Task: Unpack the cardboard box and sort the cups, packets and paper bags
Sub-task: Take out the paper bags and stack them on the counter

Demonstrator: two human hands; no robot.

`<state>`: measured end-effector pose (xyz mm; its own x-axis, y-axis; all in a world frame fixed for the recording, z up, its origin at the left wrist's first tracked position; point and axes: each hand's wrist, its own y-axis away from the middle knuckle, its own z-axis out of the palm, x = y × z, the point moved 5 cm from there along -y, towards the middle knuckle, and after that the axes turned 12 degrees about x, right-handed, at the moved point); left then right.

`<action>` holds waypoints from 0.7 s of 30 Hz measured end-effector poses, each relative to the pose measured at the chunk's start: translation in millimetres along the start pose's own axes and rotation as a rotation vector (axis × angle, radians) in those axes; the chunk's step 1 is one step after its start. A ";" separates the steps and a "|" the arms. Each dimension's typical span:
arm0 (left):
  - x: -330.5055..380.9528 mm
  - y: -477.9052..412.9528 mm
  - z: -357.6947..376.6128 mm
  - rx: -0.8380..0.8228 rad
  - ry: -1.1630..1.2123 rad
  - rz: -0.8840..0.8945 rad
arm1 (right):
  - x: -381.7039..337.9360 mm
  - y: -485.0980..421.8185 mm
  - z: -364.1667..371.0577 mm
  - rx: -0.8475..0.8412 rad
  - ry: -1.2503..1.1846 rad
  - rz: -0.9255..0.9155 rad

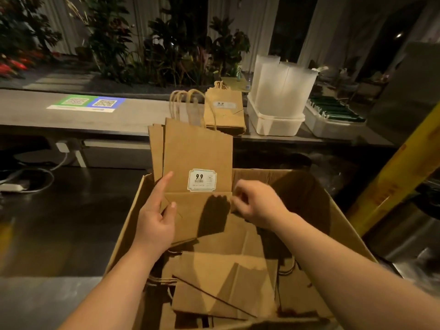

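The left hand (154, 225) grips, and the right hand (257, 203) seemingly pinches, a flat, creased bundle of kraft paper bags (197, 151) upright at the cardboard box (328, 222)'s far edge.

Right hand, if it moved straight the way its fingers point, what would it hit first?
Probably the right edge of the upright bags that the left hand holds over the box. The right hand has curled fingers aimed left at that edge and may already touch it; depth is unclear.

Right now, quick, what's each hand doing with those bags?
Left hand: holds the bundle of paper bags by its left edge, thumb on front.
Right hand: curled fingers pinch the bundle's right edge.
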<state>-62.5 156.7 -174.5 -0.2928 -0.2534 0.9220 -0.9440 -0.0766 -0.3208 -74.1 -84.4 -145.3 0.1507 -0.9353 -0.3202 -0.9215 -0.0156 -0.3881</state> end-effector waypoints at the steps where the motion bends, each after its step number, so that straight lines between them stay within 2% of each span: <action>1: -2.4 -0.6 0.4 0.012 0.000 -0.013 | 9.3 19.2 26.7 -0.237 0.058 0.078; 3: -7.5 -1.2 1.5 0.022 -0.011 -0.039 | 17.0 56.2 69.8 -0.570 0.186 0.144; 6: -11.2 -2.1 0.4 0.048 -0.014 -0.064 | 1.9 90.8 105.4 -0.913 0.300 0.073; 7: -10.1 -2.4 -0.7 0.058 -0.022 -0.054 | -6.9 96.6 109.9 -1.014 0.338 0.027; 9: -8.3 -4.5 -2.4 0.077 -0.045 -0.028 | -12.4 100.2 127.2 -1.108 0.426 -0.023; 12: -10.4 -3.6 -2.1 0.095 -0.061 -0.037 | -4.5 103.6 148.8 -1.151 0.539 -0.049; 15: -13.7 -3.4 -2.4 0.111 -0.037 -0.083 | -4.9 105.1 140.9 -1.143 0.502 -0.043; 18: -10.8 -3.8 -4.7 0.140 -0.047 -0.077 | -11.6 98.0 123.6 -1.014 0.442 -0.104; 21: -9.5 -4.5 -8.0 0.169 -0.026 -0.094 | -12.4 85.6 106.7 -0.831 0.541 -0.203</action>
<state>-56.7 167.2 -180.1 -0.1987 -0.2626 0.9442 -0.9272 -0.2617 -0.2680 -116.6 -36.4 -266.7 0.3397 -0.9192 0.1993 -0.8847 -0.2404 0.3994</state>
